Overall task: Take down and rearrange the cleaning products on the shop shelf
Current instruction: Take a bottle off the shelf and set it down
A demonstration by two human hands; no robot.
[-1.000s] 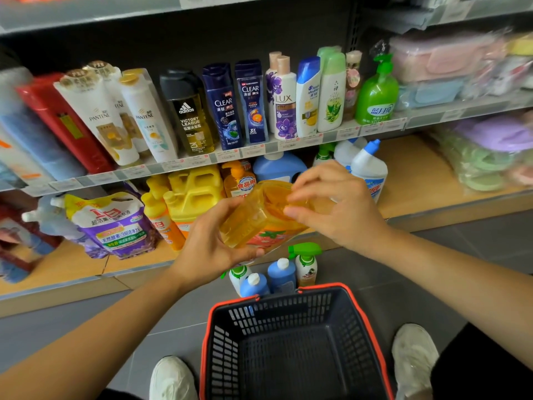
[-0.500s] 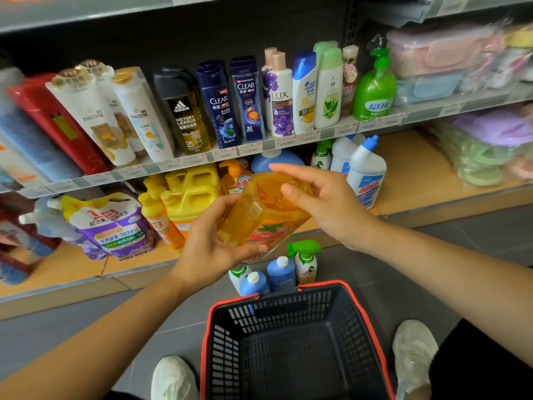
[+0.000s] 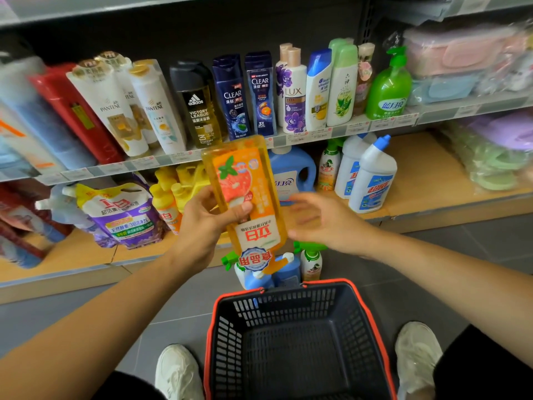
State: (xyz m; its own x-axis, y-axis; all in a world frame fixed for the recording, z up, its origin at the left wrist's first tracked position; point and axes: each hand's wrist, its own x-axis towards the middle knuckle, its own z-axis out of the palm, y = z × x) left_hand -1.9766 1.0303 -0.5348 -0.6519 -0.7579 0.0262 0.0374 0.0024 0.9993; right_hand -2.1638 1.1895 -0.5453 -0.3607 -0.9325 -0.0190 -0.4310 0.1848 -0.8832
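One upturned bottle in left hand

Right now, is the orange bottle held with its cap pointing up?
No: the left hand holds the orange bottle upside down, its cap pointing down toward the basket.

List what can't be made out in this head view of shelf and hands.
Head view, each:
1. Right hand: motion-blurred; whether it touches the upside-down translucent orange detergent bottle is unclear.
2. Blue plastic laundry jug: label partly hidden behind that bottle.
3. White paper price tags on the shelf edge: too small to read.
4. Blue plastic bottles on the floor: lower parts hidden by the black basket's red rim.
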